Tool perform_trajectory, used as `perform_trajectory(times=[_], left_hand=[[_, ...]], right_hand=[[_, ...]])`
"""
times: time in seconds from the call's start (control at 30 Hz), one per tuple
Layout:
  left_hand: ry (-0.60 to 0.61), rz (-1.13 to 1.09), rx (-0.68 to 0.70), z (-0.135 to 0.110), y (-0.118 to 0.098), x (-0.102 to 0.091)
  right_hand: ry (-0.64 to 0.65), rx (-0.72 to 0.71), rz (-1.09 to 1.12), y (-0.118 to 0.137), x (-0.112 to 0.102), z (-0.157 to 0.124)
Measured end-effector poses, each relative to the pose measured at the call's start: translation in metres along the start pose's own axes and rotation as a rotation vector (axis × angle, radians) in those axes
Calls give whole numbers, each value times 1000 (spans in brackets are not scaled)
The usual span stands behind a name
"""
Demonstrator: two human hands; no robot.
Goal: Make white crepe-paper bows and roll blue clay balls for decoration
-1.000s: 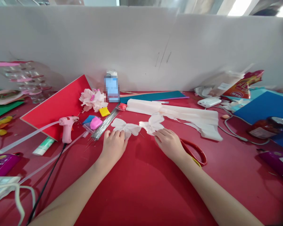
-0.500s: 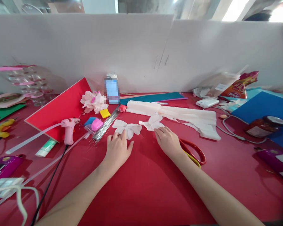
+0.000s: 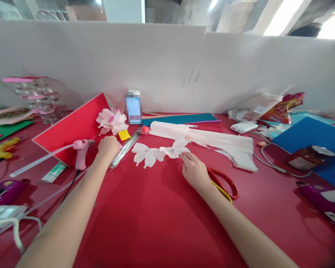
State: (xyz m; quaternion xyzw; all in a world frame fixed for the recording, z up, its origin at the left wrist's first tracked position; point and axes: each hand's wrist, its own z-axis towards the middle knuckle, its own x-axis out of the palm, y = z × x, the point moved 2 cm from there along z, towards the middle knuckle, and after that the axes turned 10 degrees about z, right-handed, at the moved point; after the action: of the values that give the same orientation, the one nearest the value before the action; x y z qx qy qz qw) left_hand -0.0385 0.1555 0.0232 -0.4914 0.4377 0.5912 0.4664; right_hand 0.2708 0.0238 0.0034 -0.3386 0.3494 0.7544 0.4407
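My left hand is curled down on the red table top, just right of the pink glue gun. It covers the spot where a small pink packet lay, and only a sliver of pink shows at its edge. Whether it grips that packet is hidden. My right hand has its fingertips pinched on the lower edge of a white crepe-paper petal piece. A second white petal piece lies to its left, touched by neither hand.
A bundle of thin wires lies between the hands. Behind them are a white crepe-paper strip, a pink paper flower and a red board. Red-handled scissors lie right of my right hand. A white partition stands behind.
My left hand has moved left off the white petal piece and onto the pink packet. The right hand stays on the other piece. The view has tilted slightly.
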Motion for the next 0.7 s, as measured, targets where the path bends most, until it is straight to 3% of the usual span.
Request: perform_trajectory(times=[0.23,0.43,0.7], left_hand=[[55,20,6,28,5,-7],[64,-85,97,41,-21,0],[45,-153,-21,45,-39,13]], right_hand=[[4,28,19,0,-2,-1],[9,39,38,-1,-1,-1],[16,23,47,2,-2,0]])
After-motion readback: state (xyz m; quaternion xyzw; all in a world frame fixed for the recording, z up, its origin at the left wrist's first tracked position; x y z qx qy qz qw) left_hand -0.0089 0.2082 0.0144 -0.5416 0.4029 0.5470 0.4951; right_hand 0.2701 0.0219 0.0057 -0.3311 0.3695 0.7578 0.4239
